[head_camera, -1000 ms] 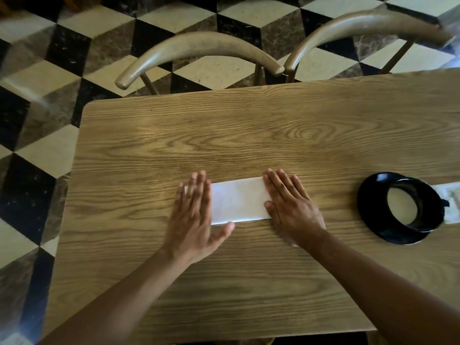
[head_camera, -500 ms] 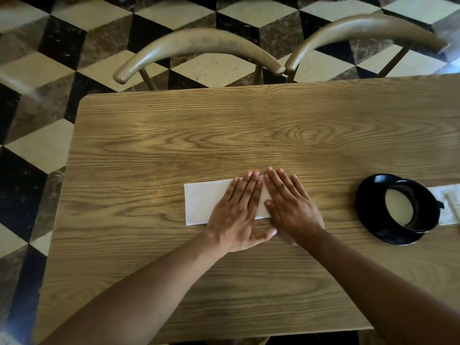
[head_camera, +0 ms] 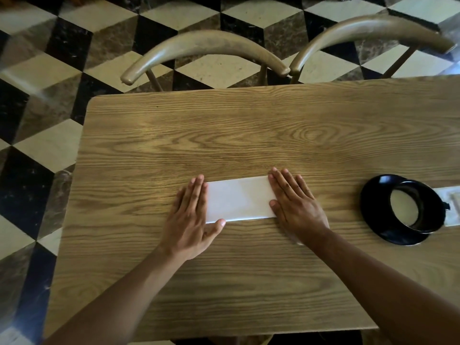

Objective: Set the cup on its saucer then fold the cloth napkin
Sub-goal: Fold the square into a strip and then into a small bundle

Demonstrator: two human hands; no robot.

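A white cloth napkin [head_camera: 240, 200], folded into a long flat strip, lies crosswise on the wood, both ends covered, while well apart to its right a glossy black cup [head_camera: 418, 206] stands upright on its round black saucer [head_camera: 373, 207].

napkin [head_camera: 240, 199] ends hidden under both hands; pale item [head_camera: 451, 205] behind cup [head_camera: 418, 206] cut off
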